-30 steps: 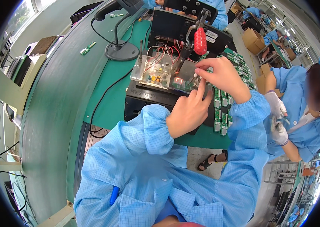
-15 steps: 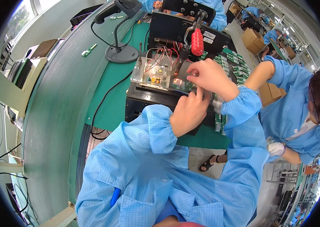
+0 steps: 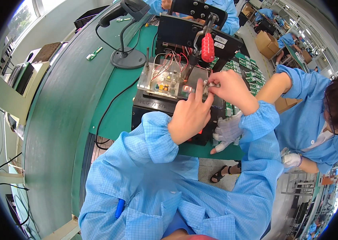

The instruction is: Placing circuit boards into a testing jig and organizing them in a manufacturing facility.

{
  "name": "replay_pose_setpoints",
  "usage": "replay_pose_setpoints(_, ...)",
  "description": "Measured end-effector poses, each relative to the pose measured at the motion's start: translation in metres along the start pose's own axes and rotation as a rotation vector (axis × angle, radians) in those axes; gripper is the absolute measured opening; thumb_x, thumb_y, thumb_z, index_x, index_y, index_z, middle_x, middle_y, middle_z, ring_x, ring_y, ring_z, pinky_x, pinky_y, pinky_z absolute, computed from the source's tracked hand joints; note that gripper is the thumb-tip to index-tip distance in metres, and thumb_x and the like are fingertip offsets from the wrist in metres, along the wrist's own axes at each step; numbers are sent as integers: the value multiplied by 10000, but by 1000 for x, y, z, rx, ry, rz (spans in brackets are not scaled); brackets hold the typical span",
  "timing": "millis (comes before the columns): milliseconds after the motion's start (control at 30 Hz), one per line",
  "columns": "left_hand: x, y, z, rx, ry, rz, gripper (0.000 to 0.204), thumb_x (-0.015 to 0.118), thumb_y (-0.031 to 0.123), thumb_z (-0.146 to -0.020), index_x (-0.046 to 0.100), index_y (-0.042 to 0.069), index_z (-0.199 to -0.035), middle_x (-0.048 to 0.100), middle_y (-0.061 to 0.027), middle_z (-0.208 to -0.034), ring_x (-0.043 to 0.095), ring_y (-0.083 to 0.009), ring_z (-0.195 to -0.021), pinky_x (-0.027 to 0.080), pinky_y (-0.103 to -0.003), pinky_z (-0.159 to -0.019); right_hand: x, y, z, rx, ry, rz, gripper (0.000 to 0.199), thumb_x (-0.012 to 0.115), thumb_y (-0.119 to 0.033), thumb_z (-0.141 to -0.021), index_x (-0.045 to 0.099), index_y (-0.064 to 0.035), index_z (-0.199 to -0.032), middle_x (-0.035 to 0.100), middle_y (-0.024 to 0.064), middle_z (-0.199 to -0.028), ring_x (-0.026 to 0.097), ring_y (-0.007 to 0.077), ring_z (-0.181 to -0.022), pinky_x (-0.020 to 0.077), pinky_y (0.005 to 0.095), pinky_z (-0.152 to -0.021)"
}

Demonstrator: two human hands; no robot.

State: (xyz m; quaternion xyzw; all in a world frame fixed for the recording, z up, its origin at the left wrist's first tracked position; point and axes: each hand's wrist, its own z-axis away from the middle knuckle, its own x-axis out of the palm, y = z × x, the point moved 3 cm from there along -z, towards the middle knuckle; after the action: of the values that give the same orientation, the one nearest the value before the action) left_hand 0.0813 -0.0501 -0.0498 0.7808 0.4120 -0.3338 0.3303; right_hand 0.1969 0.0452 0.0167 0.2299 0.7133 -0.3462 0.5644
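A black test fixture (image 3: 153, 103) stands in front of me, with a clear plate (image 3: 144, 80), red and white wires (image 3: 169, 58) and a small lit red display (image 3: 187, 89) on top. My left hand (image 3: 191, 116) reaches over its front edge, fingers stretched out and apart, tips at the plate's right part. At the fixture's right side, my right hand (image 3: 231, 90) pinches with thumb and forefinger. A small pale piece shows at those fingertips, too small to name. Above them hangs the red grip of a toggle clamp (image 3: 207, 48).
A co-worker's gloved hand (image 3: 229, 130) is beside the fixture's front right corner, below my right wrist. Several green circuit boards (image 3: 253, 76) lie to the right. A barcode scanner on a stand (image 3: 128, 59) stands left of the fixture, its cable nearby. Another circuit board (image 3: 94, 53) lies farther left.
My left hand has shifted left and its fingers have spread. My right hand has moved slightly right and down. The co-worker's gloved hand has come into clear sight beside the fixture.
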Motion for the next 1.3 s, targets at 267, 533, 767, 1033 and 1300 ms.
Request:
replay_pose_setpoints(267,3,-4,-3,49,-3,-82,396,647,206,-787,570,55,-1145,406,-281,-1435,637,-248,-772,502,-321,-506,-1,0,-1,29,9,-47,168,694,-142,-742,729,-57,-883,701,133,-785,683,320,-760,543,408,-689)
replay_pose_setpoints(533,12,11,-5,50,-173,-555,415,570,179,-819,568,179,-1234,416,-260,-1450,571,-132,-601,443,-243,-529,3,-1,2,-54,77,55,140,661,-96,-748,731,-55,-863,659,182,-733,646,371,-683,521,434,-631)
replay_pose_setpoints(767,15,16,-5,26,-137,-642,525,535,153,-829,495,306,-1330,437,-259,-1445,508,-89,-529,396,-220,-515,11,2,5,-54,102,34,123,654,-139,-774,724,-81,-857,651,184,-706,642,381,-668,521,467,-621)
replay_pose_setpoints(1033,20,14,-6,48,-165,-626,670,516,140,-862,371,474,-1423,364,-282,-1487,517,-124,-506,349,-261,-398,11,5,9,-96,205,125,114,661,-161,-784,722,-82,-839,647,168,-670,649,356,-643,525,451,-607)
replay_pose_setpoints(1300,13,9,-1,85,-179,-583,680,495,115,-871,359,425,-1461,349,-285,-1488,512,-74,-540,428,-217,-533,16,4,10,-58,201,-37,151,669,-82,-790,730,-26,-917,701,155,-772,697,290,-673,536,347,-590)
